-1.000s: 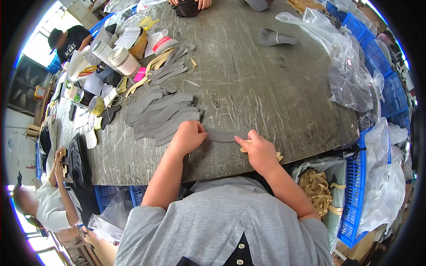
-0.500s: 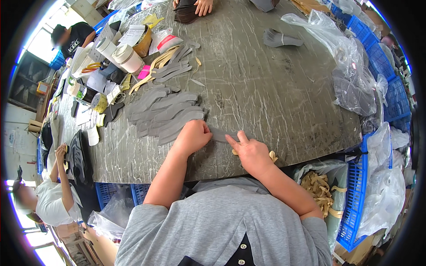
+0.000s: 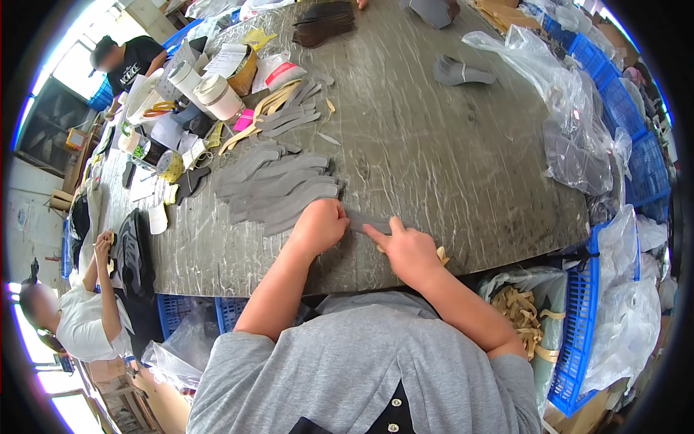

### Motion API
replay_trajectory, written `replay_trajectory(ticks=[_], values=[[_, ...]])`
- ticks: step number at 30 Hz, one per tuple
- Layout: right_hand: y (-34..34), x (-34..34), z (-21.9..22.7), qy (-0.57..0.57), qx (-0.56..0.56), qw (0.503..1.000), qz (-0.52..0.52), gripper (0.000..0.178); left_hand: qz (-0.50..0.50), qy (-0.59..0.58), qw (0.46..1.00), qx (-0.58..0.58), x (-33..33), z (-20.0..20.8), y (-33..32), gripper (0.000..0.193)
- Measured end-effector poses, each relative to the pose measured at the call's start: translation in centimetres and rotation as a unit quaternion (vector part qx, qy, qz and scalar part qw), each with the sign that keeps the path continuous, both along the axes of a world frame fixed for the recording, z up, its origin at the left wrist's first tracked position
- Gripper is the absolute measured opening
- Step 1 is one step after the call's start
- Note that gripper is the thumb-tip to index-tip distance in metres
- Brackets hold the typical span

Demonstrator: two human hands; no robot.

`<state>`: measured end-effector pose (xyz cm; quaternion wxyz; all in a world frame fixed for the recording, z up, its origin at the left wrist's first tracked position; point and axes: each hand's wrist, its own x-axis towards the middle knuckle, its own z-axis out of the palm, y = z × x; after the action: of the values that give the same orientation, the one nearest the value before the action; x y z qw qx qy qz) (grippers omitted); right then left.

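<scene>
So from my remote seat: the grey strip (image 3: pixel 361 219) lies on the table (image 3: pixel 448 166) right between my hands, long axis running roughly left to right, with the pile of grey strips (image 3: pixel 278 184) just far-left of it. No nearer hand to pick, since both are at it. My left hand (image 3: pixel 319 226) is balled up at the left end; can't tell if it's pinching or just pressing. My right hand (image 3: pixel 410 252) reaches in from the near right, index finger out along the strip, other fingers curled around cream pieces (image 3: pixel 442 255).
</scene>
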<state>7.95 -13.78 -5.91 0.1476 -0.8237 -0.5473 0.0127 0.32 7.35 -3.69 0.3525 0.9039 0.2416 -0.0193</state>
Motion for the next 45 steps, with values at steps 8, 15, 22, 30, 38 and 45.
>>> replay_trajectory(ticks=[8, 15, 22, 30, 38, 45], values=[[-2.3, -0.6, 0.8, 0.071, 0.150, 0.981, -0.104, 0.046, 0.212, -0.085, 0.969, -0.091, -5.8, 4.0, 4.7, 0.013], [-1.1, 1.1, -0.4, 0.077, 0.116, 0.988, -0.072, 0.033, 0.309, -0.118, 0.940, 0.076, -9.2, 2.3, 8.6, 0.040], [-0.6, -0.3, 3.7, 0.239, 0.209, 0.948, -0.024, 0.024, -0.077, -0.199, 0.975, 0.059, -5.1, 4.1, -3.0, 0.082], [-1.1, -1.5, 5.6, 0.537, 0.235, 0.807, -0.071, 0.010, -0.243, -0.277, 0.927, 0.066, -1.4, 3.3, -7.4, 0.109], [-1.2, -1.3, 5.0, 0.584, 0.219, 0.772, -0.121, 0.010, -0.239, -0.268, 0.933, -0.004, -1.8, 3.4, -6.4, 0.111], [-1.0, -1.4, 6.4, 0.584, 0.200, 0.772, -0.149, 0.010, -0.252, -0.273, 0.929, 0.001, -1.7, 2.8, -6.8, 0.113]])
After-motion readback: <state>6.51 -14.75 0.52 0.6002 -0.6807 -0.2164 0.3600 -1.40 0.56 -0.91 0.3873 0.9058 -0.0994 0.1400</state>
